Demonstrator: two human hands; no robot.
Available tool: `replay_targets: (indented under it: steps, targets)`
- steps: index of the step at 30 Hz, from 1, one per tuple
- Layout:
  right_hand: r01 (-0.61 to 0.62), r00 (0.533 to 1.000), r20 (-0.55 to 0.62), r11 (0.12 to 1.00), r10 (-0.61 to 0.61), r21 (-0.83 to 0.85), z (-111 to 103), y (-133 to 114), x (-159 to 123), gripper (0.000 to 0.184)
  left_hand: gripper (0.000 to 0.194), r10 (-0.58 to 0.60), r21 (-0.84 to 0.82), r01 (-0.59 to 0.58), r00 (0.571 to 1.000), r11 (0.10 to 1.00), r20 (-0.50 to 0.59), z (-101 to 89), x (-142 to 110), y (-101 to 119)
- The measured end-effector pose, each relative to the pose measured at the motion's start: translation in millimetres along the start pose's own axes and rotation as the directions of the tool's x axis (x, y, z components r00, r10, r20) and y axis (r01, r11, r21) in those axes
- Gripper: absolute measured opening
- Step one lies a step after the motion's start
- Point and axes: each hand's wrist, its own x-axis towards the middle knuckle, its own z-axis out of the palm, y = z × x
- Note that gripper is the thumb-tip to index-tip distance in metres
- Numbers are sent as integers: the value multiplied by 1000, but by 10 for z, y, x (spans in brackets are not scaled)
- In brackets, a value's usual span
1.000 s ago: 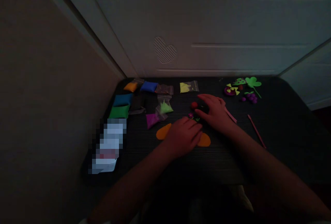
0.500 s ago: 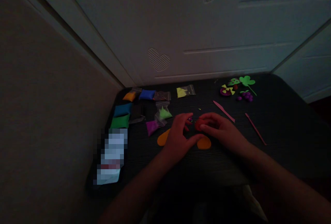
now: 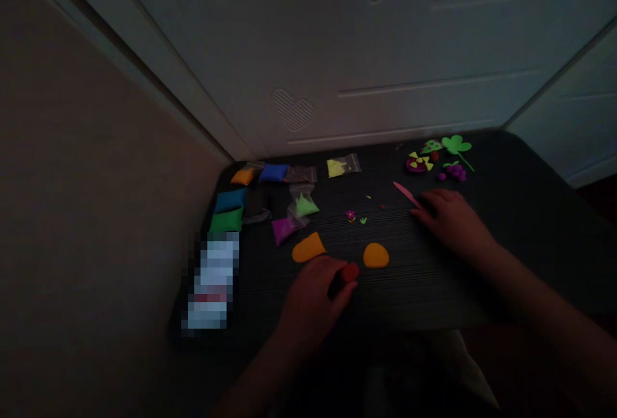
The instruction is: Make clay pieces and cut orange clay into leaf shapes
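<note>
A lump of red modelling clay (image 3: pixel 350 271) is pinched between the thumb and fingers of my left hand (image 3: pixel 313 292), just above the table's near side. Over to the right, my right hand (image 3: pixel 450 220) has its thumb and fingers closed around the handle of a pink clay knife (image 3: pixel 405 193). The knife lies on the table with its blade pointing away to the left; its handle end is hidden under the hand. Between the hands sit a flat orange clay piece (image 3: pixel 376 255) with one straight edge and, farther left, a longer orange clay piece (image 3: pixel 308 247).
Small bags of clay, such as a purple bag (image 3: pixel 283 230) and a yellow bag (image 3: pixel 343 166), line the left and back. A phone (image 3: pixel 212 280) lies front left. Finished clay shapes include a green clover (image 3: pixel 456 145) and purple grapes (image 3: pixel 456 173). A tiny purple flower (image 3: pixel 350 215) is mid-table.
The red clay has passed from my right hand to my left, which has drawn back toward me. My right hand has moved right onto the pink knife. The view has shifted slightly.
</note>
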Motion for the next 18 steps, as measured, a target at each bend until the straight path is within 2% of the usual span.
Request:
replay_targets:
  steps: [3, 6, 12, 14, 16, 18]
  targets:
    - [-29, 993, 108, 996, 39, -89, 10, 21, 120, 35, 20, -25, 62, 30, 997, 998, -73, 170, -184, 10]
    - [-23, 988, 146, 990, 44, -139, -19, -39, 164, 32, 20, -72, 76, 84, 986, 994, -150, 320, -281, 10]
    - [-38, 984, 165, 978, 73, -206, -125, -57, 234, 27, 23, -65, 74, 83, 974, 994, -215, 406, -321, -2]
    - [-79, 983, 148, 975, 111, -209, -197, -118, 164, 27, 26, -71, 73, 90, 972, 993, -225, 417, -327, -7]
    - [-97, 985, 127, 980, 120, -176, -264, -276, -28, 27, 28, -75, 76, 96, 968, 992, -240, 434, -336, -11]
    - [-22, 987, 159, 1000, 22, -2, -290, -513, -324, 23, 26, -76, 83, 99, 966, 992, -246, 450, -346, -13]
